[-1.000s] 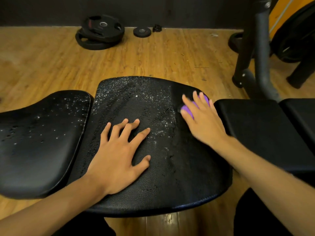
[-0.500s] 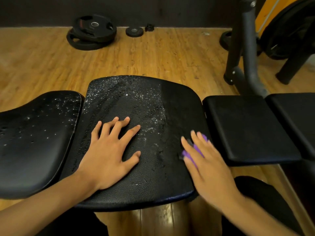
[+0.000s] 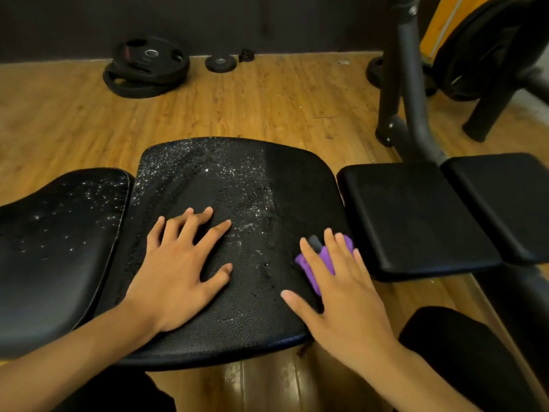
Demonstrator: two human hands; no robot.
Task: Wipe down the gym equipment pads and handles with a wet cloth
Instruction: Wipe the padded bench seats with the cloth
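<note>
Pressed flat under the right hand, a purple cloth shows between the spread fingers; this grip is an open palm bearing down, not a closed fist. Cloth and hand sit at the near right corner of the middle pad, just beside the gap to the smaller pad on the right. Left hand lies open and empty, fingers splayed, on the same pad. Droplets glisten over the pad's left and middle parts (the right strip looks dull and dry), and more dot the left pad. Weight plates rest on the wooden floor by the far wall.
</note>
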